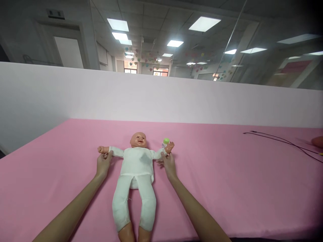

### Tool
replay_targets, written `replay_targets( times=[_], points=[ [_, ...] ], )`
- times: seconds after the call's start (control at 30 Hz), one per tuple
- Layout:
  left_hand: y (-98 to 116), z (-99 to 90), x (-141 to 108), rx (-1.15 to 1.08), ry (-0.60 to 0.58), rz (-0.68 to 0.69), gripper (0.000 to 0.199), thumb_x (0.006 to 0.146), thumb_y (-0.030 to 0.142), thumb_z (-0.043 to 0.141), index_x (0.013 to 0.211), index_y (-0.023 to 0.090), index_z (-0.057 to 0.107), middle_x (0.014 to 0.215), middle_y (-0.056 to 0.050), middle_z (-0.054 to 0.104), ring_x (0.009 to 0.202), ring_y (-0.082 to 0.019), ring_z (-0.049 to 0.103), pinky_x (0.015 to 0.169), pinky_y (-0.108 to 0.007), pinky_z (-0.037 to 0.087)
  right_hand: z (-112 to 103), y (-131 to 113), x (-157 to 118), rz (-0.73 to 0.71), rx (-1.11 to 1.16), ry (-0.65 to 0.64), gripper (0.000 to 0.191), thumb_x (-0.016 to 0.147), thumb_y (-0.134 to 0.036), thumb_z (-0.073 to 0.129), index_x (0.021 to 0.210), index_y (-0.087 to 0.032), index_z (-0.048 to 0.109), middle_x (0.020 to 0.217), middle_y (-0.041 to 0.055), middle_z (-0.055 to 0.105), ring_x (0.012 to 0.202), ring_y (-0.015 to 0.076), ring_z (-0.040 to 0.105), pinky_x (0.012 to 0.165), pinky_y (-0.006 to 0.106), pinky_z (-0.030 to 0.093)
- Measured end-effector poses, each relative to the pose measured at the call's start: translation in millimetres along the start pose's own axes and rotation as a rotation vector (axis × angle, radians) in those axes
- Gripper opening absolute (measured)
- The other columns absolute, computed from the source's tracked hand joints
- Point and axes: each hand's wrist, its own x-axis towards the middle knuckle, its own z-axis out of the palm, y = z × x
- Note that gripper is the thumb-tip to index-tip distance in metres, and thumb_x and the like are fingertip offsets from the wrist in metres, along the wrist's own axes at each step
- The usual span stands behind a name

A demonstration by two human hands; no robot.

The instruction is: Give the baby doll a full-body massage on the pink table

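Observation:
A baby doll (pixel 136 164) with a white cloth body lies on its back on the pink-covered table (pixel 222 181). Its head points away from me, and both its arms stretch out sideways. My left hand (pixel 103 164) grips the doll's arm near the wrist, on the left side. On the other side, my right hand (pixel 168 164) has its fingers closed on the doll's other forearm. Just beyond that forearm stands a small container with a light green cap (pixel 166 140), its lower part partly hidden by the doll's arm.
Thin black cables (pixel 280 137) lie across the table at the right. Part of another person's hand (pixel 317 141) shows at the right edge. A white low wall (pixel 161 97) borders the table's back, with glass above it.

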Motion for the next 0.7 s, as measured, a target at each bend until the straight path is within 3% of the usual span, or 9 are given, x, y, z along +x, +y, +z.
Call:
replay_targets(
  times=[0.07,0.13,0.2,0.3,0.37,0.47,0.53,0.63,0.7],
  points=[
    [2,3.6,-8,0.105,-0.063,0.113,0.050,0.077,0.044,0.081,0.114,0.014,0.069,0.115,-0.014,0.074,0.109,-0.031,0.069,0.095,-0.043,0.056,3,-1,-6,-0.129,-0.118,-0.126,0.049,0.086,-0.055,0.068,0.120,-0.022,0.055,0.085,0.0047,0.075,0.067,0.0219,0.073,0.051,0.028,0.056],
    [2,6.3,-16,0.246,-0.169,0.267,0.046,0.086,0.038,0.074,0.127,0.020,0.066,0.126,-0.011,0.072,0.115,-0.029,0.068,0.097,-0.043,0.056,4,-1,-11,-0.324,-0.302,-0.297,0.040,0.093,-0.042,0.063,0.128,-0.024,0.058,0.109,0.0083,0.074,0.094,0.0248,0.074,0.075,0.036,0.062],
    [0,6.9,-20,0.401,-0.316,0.491,0.037,0.095,0.032,0.063,0.132,0.024,0.065,0.130,-0.009,0.070,0.119,-0.028,0.066,0.100,-0.044,0.055,2,-1,-14,-0.540,-0.515,-0.454,0.033,0.097,-0.027,0.055,0.129,-0.027,0.062,0.133,0.0084,0.066,0.120,0.0261,0.065,0.097,0.042,0.056],
    [-4,5.7,-18,0.557,-0.554,0.877,0.035,0.100,0.022,0.054,0.133,0.027,0.066,0.132,-0.007,0.070,0.124,-0.026,0.064,0.105,-0.045,0.052,1,0,-16,-0.729,-0.746,-0.556,0.040,0.099,-0.016,0.044,0.129,-0.030,0.066,0.143,0.0073,0.060,0.125,0.0250,0.062,0.099,0.041,0.055],
    [-4,5.7,-15,0.615,-0.627,1.004,0.037,0.101,0.017,0.051,0.134,0.028,0.065,0.131,-0.007,0.070,0.124,-0.025,0.064,0.104,-0.045,0.052,1,1,-16,-0.753,-0.792,-0.561,0.042,0.099,-0.015,0.042,0.128,-0.030,0.067,0.143,0.0076,0.060,0.121,0.0242,0.063,0.096,0.039,0.056],
    [-5,8.1,-15,0.611,-0.623,0.940,0.040,0.101,0.017,0.049,0.136,0.030,0.063,0.138,-0.007,0.066,0.134,-0.027,0.056,0.108,-0.050,0.048,4,5,-15,-0.687,-0.677,-0.528,0.041,0.097,-0.015,0.044,0.126,-0.030,0.068,0.142,0.0065,0.060,0.127,0.0240,0.060,0.104,0.042,0.052],
    [-5,10.3,-17,0.525,-0.569,0.755,0.040,0.101,0.022,0.049,0.140,0.028,0.060,0.146,-0.008,0.059,0.140,-0.029,0.048,0.113,-0.053,0.043,6,8,-13,-0.578,-0.502,-0.432,0.036,0.095,-0.019,0.051,0.126,-0.028,0.067,0.138,0.0070,0.063,0.126,0.0245,0.060,0.105,0.043,0.052],
    [-6,11.4,-18,0.304,-0.355,0.403,0.040,0.100,0.038,0.054,0.136,0.022,0.060,0.138,-0.013,0.063,0.130,-0.031,0.058,0.106,-0.050,0.049,4,11,-6,-0.314,-0.212,-0.210,0.033,0.090,-0.037,0.065,0.120,-0.023,0.063,0.104,0.0073,0.075,0.088,0.0224,0.072,0.074,0.035,0.060],
    [-7,9.1,-15,0.145,-0.173,0.223,0.041,0.095,0.048,0.060,0.122,0.018,0.063,0.120,-0.013,0.071,0.113,-0.031,0.066,0.096,-0.045,0.054,0,12,-1,-0.155,-0.058,-0.083,0.036,0.087,-0.048,0.070,0.109,-0.020,0.061,0.077,0.0030,0.074,0.061,0.0180,0.067,0.053,0.027,0.052]
  ],
)
